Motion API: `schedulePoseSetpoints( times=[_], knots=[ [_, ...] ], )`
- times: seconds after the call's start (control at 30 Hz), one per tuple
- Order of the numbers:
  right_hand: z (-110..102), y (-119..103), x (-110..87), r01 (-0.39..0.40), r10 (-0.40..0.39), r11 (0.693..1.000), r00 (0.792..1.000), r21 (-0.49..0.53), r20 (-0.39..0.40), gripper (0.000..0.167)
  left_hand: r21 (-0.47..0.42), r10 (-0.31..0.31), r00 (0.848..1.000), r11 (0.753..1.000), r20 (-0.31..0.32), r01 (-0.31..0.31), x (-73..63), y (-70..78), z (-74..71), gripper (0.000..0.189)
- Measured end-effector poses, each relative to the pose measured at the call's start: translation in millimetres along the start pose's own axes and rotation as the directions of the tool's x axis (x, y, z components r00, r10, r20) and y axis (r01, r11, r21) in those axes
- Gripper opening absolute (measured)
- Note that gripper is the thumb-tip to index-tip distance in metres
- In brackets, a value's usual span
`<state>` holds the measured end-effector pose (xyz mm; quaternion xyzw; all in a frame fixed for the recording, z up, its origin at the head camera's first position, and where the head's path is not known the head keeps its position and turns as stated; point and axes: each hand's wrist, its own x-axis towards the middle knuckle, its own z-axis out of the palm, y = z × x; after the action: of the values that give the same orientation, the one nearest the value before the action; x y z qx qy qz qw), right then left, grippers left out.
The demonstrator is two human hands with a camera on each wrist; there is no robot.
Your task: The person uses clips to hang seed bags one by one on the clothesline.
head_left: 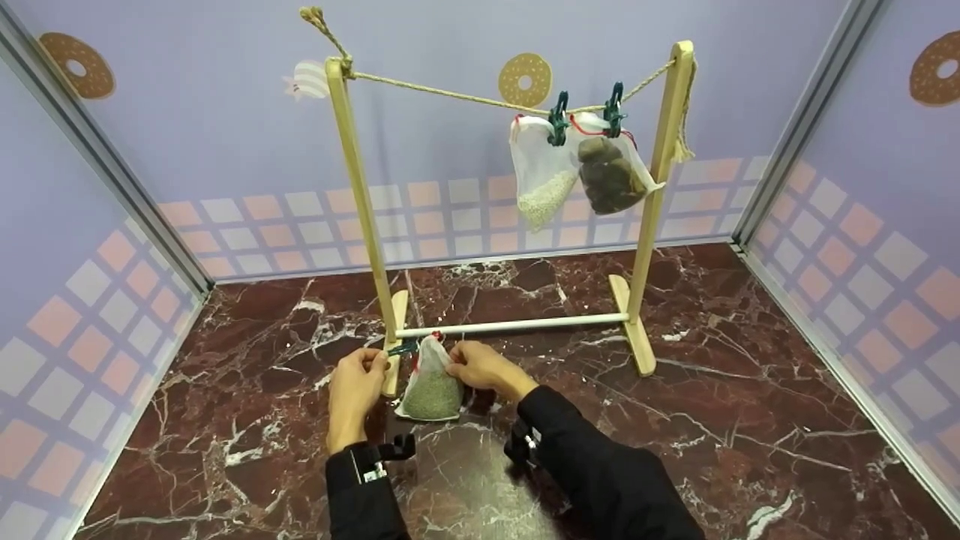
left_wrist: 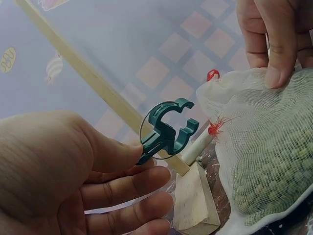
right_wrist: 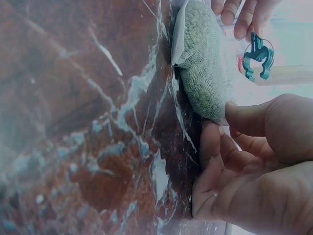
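Note:
Between thumb and fingers, my left hand [head_left: 355, 391] pinches the handle end of a dark green spring clip [left_wrist: 166, 134]. The clip's jaws are spread, with nothing between them, and point toward the bag's upper part. A white mesh drawstring bag [head_left: 431, 394] of small greenish grains, with red cord ends, stands on the tabletop. My right hand [head_left: 489, 367] pinches its right edge between thumb and forefinger. In the right wrist view the bag's side [right_wrist: 203, 63] bulges with the grains.
Behind the hands stands a wooden frame [head_left: 360, 187] with a white bottom bar [head_left: 517, 324]. On its sagging rope [head_left: 442, 91], green clips hold a bag of pale grains [head_left: 546, 199] and a bag of dark lumps [head_left: 609, 180]. Patterned walls [head_left: 225, 112] enclose the marbled tabletop [head_left: 750, 420].

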<state>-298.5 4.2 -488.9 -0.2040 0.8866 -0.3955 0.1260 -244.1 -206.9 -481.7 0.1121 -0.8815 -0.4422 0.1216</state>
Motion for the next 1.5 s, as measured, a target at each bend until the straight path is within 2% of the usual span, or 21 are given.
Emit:
schedulePoseSetpoints(
  times=[0.33,0.53,0.7,1.0,1.23,1.33,1.5],
  knots=[
    [0,9,-5.8,-0.015,0.022,0.99,0.999,0.142,-0.047,0.007,-0.018,0.006,1.0,1.0,-0.012,-0.006,0.9,1.4,2.2,0.021],
    [-4,13,-10.7,-0.014,0.029,0.95,0.999,0.312,-0.045,0.014,-0.039,0.029,0.996,0.999,-0.087,-0.032,0.9,6.9,-1.9,0.024],
    [-8,15,-13.0,-0.002,0.024,0.932,0.998,0.363,-0.056,0.011,-0.048,0.045,0.991,0.998,-0.129,-0.052,1.5,8.7,-3.0,0.023],
    [-18,12,-13.4,0.007,0.027,0.915,0.997,0.403,-0.077,0.012,-0.063,0.031,0.989,0.997,-0.147,-0.041,1.7,9.5,-8.5,0.023],
    [-34,3,-13.2,0.1,-0.061,0.927,0.991,0.361,-0.116,0.009,-0.074,0.067,0.981,0.994,-0.182,-0.082,-2.4,22.0,-16.8,0.023],
    [-41,-1,-13.0,0.111,-0.071,0.938,0.989,0.328,-0.132,0.009,-0.068,0.088,0.978,0.992,-0.19,-0.103,-3.3,29.4,-20.2,0.022],
    [-54,-6,-15.2,0.135,-0.091,0.955,0.981,0.264,-0.171,0.009,-0.018,0.164,0.967,0.985,-0.196,-0.171,-6.0,46.0,-25.9,0.022]
  ],
)
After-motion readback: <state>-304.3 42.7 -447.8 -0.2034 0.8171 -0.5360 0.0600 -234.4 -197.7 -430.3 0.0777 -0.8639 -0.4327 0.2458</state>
